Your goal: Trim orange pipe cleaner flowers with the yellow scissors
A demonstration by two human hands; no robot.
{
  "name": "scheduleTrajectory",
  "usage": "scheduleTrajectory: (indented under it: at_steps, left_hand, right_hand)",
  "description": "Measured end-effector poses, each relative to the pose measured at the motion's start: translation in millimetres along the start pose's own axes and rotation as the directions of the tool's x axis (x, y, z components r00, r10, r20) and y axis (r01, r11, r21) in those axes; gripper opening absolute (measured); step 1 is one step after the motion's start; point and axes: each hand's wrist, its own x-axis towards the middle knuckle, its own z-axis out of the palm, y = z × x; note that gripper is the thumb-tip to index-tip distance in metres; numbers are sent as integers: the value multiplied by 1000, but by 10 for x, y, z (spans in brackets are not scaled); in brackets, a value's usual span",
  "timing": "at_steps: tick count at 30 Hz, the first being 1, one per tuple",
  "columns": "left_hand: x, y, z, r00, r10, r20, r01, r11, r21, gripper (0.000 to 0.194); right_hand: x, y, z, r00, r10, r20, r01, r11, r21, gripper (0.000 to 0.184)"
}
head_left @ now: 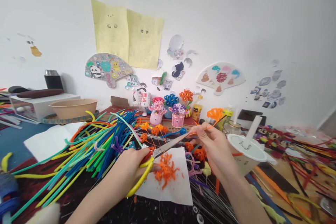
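Observation:
My left hand (128,168) is closed around the yellow handles of a pair of scissors (168,146), whose blades point up and to the right. The blade tips reach an orange pipe cleaner (195,129), which my right hand (211,143) pinches between thumb and fingers. An orange fuzzy flower (215,114) shows just above my right hand; I cannot tell whether it joins the pinched piece. Below the blades, orange fuzz clippings (166,171) lie heaped on a white sheet of paper (178,194).
A large bundle of coloured pipe cleaners (105,147) spreads at left. Pots of fuzzy flowers (177,119) stand at the back, beside a yellow bottle (197,109). At right are a lidded cup (246,148) and scattered strips. A tan bowl (73,107) sits back left.

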Motion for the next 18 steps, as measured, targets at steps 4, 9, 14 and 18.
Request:
scheduleTrajectory:
  at_steps: [4, 9, 14, 18]
  left_hand:
    - [10, -11, -2, 1000, 1, -23, -1, 1000, -7, 31]
    - [-5, -19, 8, 998, -46, -41, 46, 999, -8, 25]
    - [-17, 34, -23, 996, -72, -47, 73, 997, 14, 21]
    - [-5, 57, -26, 999, -44, -28, 45, 999, 26, 24]
  right_hand:
    - [4, 19, -4, 1000, 13, -16, -13, 1000, 14, 34]
    - [16, 31, -9, 999, 14, -38, -14, 1000, 12, 35]
    - [30, 55, -10, 999, 1, -34, -2, 1000, -13, 33]
    - [28, 71, -20, 1000, -10, -19, 9, 999, -38, 32]
